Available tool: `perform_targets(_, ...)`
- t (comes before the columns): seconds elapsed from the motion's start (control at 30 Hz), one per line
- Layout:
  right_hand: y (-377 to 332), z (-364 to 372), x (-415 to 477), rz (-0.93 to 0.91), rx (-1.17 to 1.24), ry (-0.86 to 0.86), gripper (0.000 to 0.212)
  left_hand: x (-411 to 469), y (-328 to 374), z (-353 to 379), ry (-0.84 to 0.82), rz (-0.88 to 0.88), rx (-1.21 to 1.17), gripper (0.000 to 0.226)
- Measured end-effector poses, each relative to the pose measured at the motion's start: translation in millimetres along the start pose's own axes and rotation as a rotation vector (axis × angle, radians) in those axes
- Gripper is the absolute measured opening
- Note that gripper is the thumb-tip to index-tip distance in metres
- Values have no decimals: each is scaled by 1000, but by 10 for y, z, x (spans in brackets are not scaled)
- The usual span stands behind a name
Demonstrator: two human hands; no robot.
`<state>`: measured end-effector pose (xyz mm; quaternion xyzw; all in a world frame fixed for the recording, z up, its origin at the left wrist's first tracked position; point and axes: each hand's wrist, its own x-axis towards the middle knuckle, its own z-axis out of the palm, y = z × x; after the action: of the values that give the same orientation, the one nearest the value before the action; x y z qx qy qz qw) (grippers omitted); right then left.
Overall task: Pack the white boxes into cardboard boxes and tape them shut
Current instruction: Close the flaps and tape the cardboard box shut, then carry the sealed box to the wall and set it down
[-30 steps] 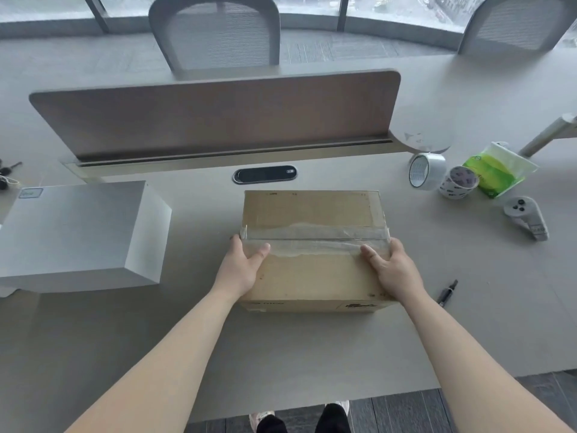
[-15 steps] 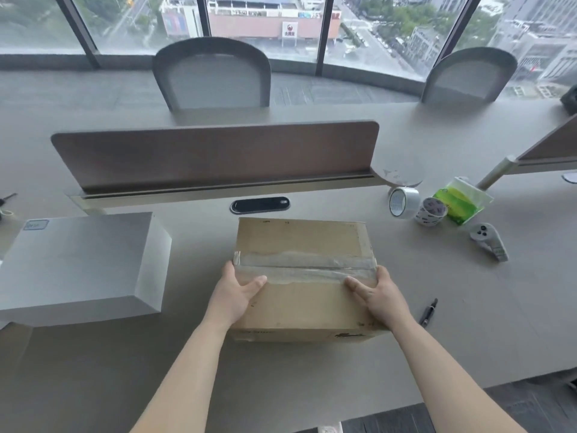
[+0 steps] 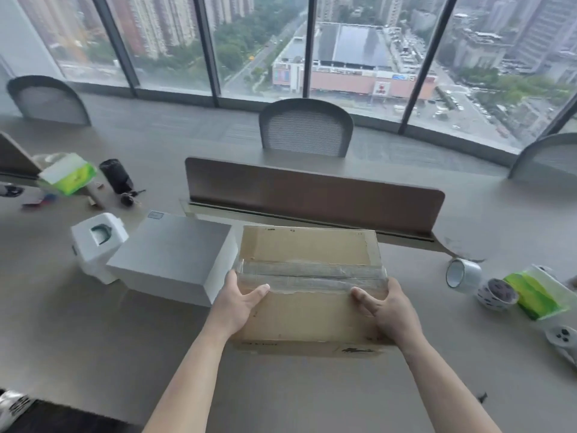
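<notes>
A closed cardboard box [image 3: 307, 248] with clear tape across its top seam sits on the desk in front of me. My left hand [image 3: 239, 303] grips its left side, thumb lying on the top. My right hand [image 3: 387, 310] grips its right side the same way. A white box [image 3: 175, 260] lies just left of the cardboard box, close to its left side. A clear tape roll [image 3: 462, 275] stands to the right.
A white foam insert [image 3: 96, 242] sits left of the white box. A brown desk divider [image 3: 312, 195] runs behind the boxes. A patterned tape roll [image 3: 498, 293], green tissue pack [image 3: 537, 293] and white controller [image 3: 563, 339] lie at right. Another tissue pack [image 3: 68, 173] and a black cup [image 3: 116, 175] stand far left.
The view has tilted up and swung left, showing more of the desk and windows. The cardboard box now sits nearer the white box. Both hands keep their hold on its sides.
</notes>
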<state>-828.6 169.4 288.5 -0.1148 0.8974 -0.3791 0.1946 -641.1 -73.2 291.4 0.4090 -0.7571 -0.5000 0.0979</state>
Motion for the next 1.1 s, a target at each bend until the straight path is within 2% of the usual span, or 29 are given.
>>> perform_targets(0.17,-133,-34,161,-167,-31,-143,56,-506,67,-12,213,-101,-72,81)
perform_targets(0.33,-195,-70,158,-320,-108,-320,53,-1291,39,162,432,-219,-126,46)
perform_targets(0.47,-252,50,-91,-426,-139,-455,54,-1949,-51,190,563,-307,-136,45)
perform_targets(0.73,-414,645,-1122,-618,-179,-732,50,-3485,-469,65,888,-492,-179,61)
perform_targets(0.97,-382,1134,-2675,-832,-277,-959,51,-5155,-925,189,1190,-601,-410,99)
perform_targets(1.1,-189,1283,-3736,-946,-322,-1066,51,-6268,-1211,332,1325,-680,-437,100)
